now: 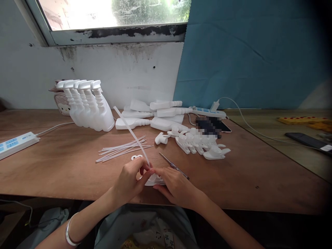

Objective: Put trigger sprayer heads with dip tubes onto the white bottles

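Observation:
My left hand (131, 178) pinches the lower end of a thin white plastic tube (131, 133), which slants up and to the left. Under my fingers, near the table's front edge, lies a white spray head (155, 179), largely covered by both hands. My right hand (178, 185) grips this spray head from the right, its fingertips touching the left ones where the tube ends. Whether the tube sits inside the spray head is hidden. Small white washers (136, 157) lie just behind my left hand. A slim metal pointed tool (173, 165) rests behind my right hand.
Loose white tubes (121, 148) lie behind my left hand. More spray heads (198, 141) are grouped at right. White bottles (89, 107) stand at back left; others (166, 121) lie flat. Power strips (19, 144) and a phone (219, 125) are on the brown table (64, 173).

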Demonstrator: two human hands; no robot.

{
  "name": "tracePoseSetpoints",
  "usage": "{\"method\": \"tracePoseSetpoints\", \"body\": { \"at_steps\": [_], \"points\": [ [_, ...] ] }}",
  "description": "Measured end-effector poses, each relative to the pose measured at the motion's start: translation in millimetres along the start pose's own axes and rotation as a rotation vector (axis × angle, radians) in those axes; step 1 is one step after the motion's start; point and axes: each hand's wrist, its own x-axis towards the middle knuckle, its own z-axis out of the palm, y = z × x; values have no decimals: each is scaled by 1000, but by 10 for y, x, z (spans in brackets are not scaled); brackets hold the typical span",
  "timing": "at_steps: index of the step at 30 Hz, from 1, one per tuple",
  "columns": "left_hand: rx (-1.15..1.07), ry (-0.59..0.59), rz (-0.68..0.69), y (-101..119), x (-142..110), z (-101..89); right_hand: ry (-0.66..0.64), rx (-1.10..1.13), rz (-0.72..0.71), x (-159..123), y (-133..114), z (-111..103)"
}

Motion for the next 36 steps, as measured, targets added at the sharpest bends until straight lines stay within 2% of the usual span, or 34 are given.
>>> {"method": "tracePoseSetpoints", "body": {
  "at_steps": [7, 11, 16, 22, 27, 30, 33, 36],
  "points": [
    [93, -1, 28, 23, -27, -31, 15, 3, -10, -5, 6, 15],
    [126, -44, 47, 29, -6, -24, 16, -15, -11, 0, 11, 20],
    [122, -91, 36, 7, 5, -7, 7, -28, -7, 3, -4, 5],
    [101, -88, 23, -1, -5, 1, -5, 11, 41, 1, -19, -10],
    [-9, -107, -26, -29, 15, 13, 14, 122, 94, 0, -50, -19],
    [-122, -85, -104, -20, 66, -22, 36, 312, 224, -12, -89, -58],
    [-236, -58, -143, 26, 170, -116, 163, 581, 394, -23, -108, -113],
    [-242, -151, -46, 6, 339, -263, 421, 794, 519, -22, -80, -151]
  ]
}}
